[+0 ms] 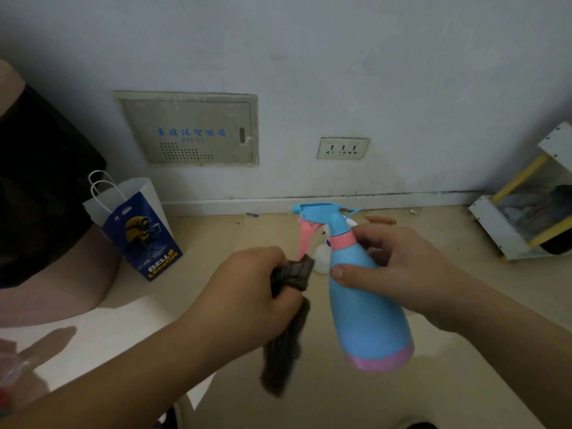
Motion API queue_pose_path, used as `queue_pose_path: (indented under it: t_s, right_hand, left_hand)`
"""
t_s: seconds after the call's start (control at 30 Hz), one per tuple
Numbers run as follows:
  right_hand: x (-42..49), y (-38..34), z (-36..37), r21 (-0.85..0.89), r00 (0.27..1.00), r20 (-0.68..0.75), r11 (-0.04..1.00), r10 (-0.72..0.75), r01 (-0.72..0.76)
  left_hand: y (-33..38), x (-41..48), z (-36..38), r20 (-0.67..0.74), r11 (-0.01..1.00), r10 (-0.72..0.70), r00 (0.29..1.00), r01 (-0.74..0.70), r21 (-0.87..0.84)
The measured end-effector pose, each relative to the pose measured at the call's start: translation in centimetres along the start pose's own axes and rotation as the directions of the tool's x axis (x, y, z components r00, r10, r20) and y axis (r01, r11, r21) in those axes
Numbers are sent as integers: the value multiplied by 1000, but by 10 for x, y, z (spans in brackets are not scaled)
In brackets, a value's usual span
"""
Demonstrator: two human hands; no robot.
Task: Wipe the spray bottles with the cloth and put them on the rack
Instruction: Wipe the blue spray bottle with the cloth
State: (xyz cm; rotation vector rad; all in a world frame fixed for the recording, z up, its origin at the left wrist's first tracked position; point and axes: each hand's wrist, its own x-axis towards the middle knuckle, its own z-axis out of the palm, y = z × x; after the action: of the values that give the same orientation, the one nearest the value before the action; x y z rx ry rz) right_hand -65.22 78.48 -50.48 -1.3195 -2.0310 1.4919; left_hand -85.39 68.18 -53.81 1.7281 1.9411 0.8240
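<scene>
My right hand (402,274) grips a blue spray bottle (368,314) by its upper body, just below the pink collar. The bottle is lifted off the floor and tilted, with a blue trigger head and a pink base. My left hand (247,292) holds a bunched grey cloth (288,329) just left of the bottle; the cloth's tail hangs down. Behind the blue one, a white spray bottle (322,258) with a pink trigger stands on the floor, mostly hidden. The white and yellow rack (523,209) stands at the right by the wall.
A blue and white paper bag (136,227) stands on the floor at the left. Another person's leg in dark shorts (40,196) fills the far left. The wall behind carries a metal panel (188,131) and a socket (343,148).
</scene>
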Motion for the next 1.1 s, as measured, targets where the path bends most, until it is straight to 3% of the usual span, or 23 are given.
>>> queue_pose_path:
  t_s: [0.1,0.3,0.63,1.0,1.1]
  right_hand:
    - [-2,-2,0,100,998,33,993,58,-61]
    - [-3,-4,1,149,994,62,984,93,-102]
    - [-6,-4,4,73,995,20,992,97,-98]
    - [-6,-7,9,-83,998,-12,994,64,-65]
    - [-6,-6,14,-126,999,12,992,33,-31]
  left_hand:
    - [1,0,-3,-81,995,-92,992,88,-53]
    - [13,-3,-2,-123,975,-83,989,55,-214]
    - [20,0,-3,-170,948,-79,982,22,-317]
    - [27,5,-13,-238,840,-239,941,77,-537]
    - [28,7,-12,-351,895,-90,932,-79,-438]
